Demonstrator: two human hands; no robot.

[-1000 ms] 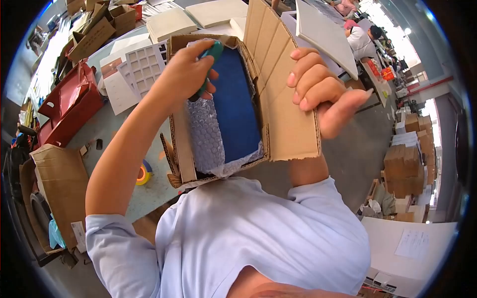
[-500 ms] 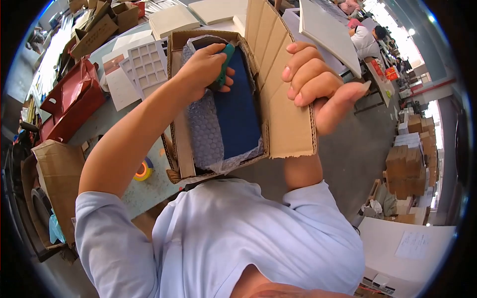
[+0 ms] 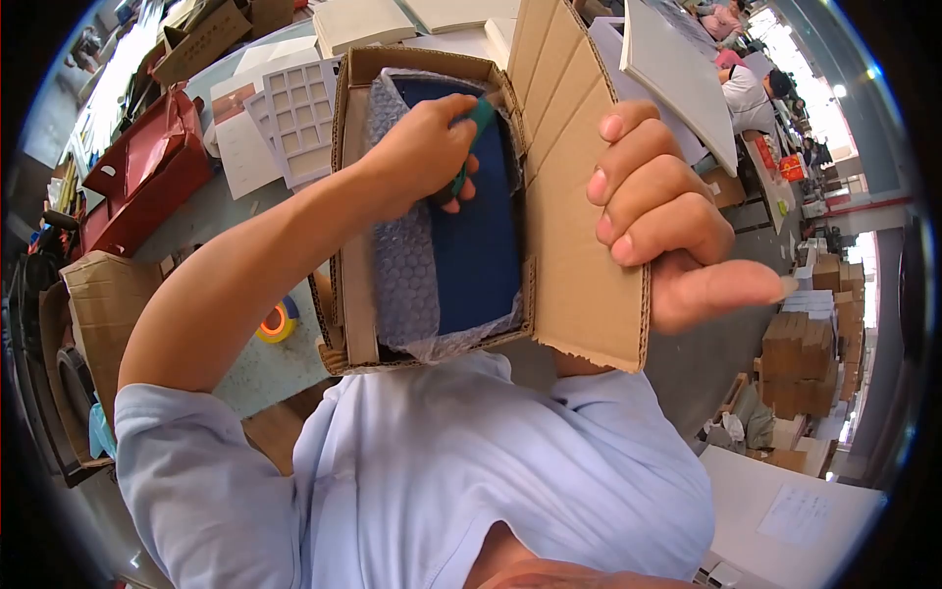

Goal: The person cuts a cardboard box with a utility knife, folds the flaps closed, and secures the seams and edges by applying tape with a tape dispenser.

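Observation:
My left hand [image 3: 437, 147] is closed around a green utility knife [image 3: 481, 116], its lower end partly hidden by my fingers. The hand is over an open cardboard box [image 3: 363, 294], near its upper part. Inside the box lies a dark blue flat-faced item [image 3: 476, 255], partly covered by bubble wrap [image 3: 402, 280] along its left and lower sides. My right hand [image 3: 672, 196] grips the outer edge of the raised cardboard flap [image 3: 579, 236], fingers curled over its near face and thumb sticking out to the right.
A red box [image 3: 147, 182], a white grid-like insert [image 3: 299, 113] and a roll of tape [image 3: 278, 321] lie on the table at left. White boards [image 3: 677, 79] stand at upper right. Stacked cartons [image 3: 800, 353] and a seated person [image 3: 751, 98] are farther right.
My right hand and the flap have swung a little right and down. My left hand, still holding the utility knife, has moved slightly right and lower over the blue item.

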